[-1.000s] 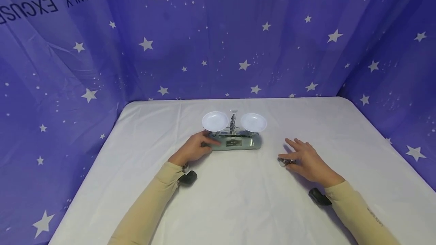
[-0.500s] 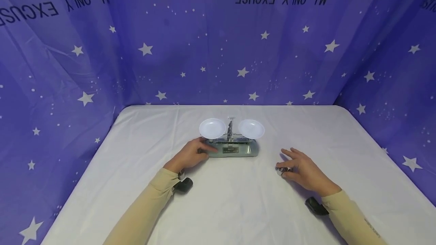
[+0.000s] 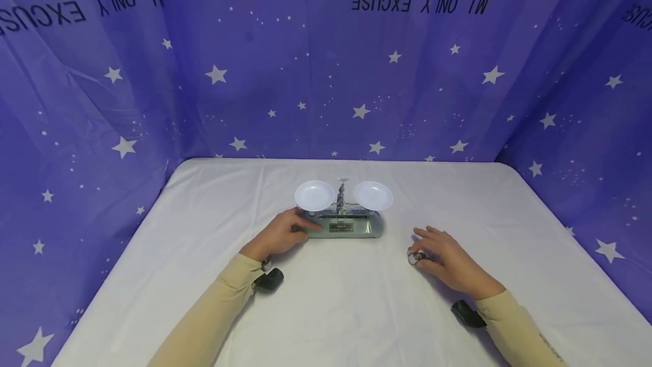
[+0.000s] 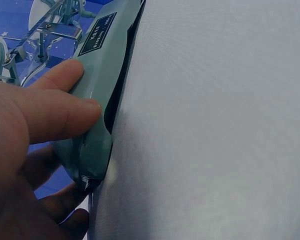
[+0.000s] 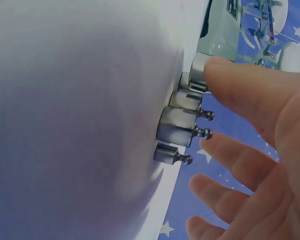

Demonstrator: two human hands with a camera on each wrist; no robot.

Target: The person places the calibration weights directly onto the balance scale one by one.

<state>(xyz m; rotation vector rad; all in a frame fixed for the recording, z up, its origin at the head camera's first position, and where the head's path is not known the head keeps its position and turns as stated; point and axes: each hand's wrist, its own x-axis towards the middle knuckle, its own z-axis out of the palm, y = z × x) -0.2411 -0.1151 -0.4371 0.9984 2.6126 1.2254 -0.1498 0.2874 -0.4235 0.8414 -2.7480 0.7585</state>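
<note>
A small balance scale (image 3: 342,225) with a grey-green base and two white pans stands near the table's middle. My left hand (image 3: 279,234) grips the left end of its base; the index finger and thumb lie on the sloping front. To the right of the scale is my right hand (image 3: 448,260). Its thumb presses a silver cylindrical weight (image 5: 199,70), which seems pinched against a hidden index finger. More silver weights (image 5: 177,122) with small knobs stand in a row close by, below the other, spread fingers. From the head view the hand covers most of them.
A white cloth (image 3: 326,310) covers the table. Blue-purple curtains (image 3: 285,61) with stars and lettering hang around its back and sides. Dark wrist cameras (image 3: 268,280) sit under both forearms. The left pan (image 3: 314,195) and right pan (image 3: 373,195) carry nothing visible.
The head view has tilted up, so the table and both hands sit slightly lower and further left in it. Both hands keep nearly the same places relative to the scale and weights.
</note>
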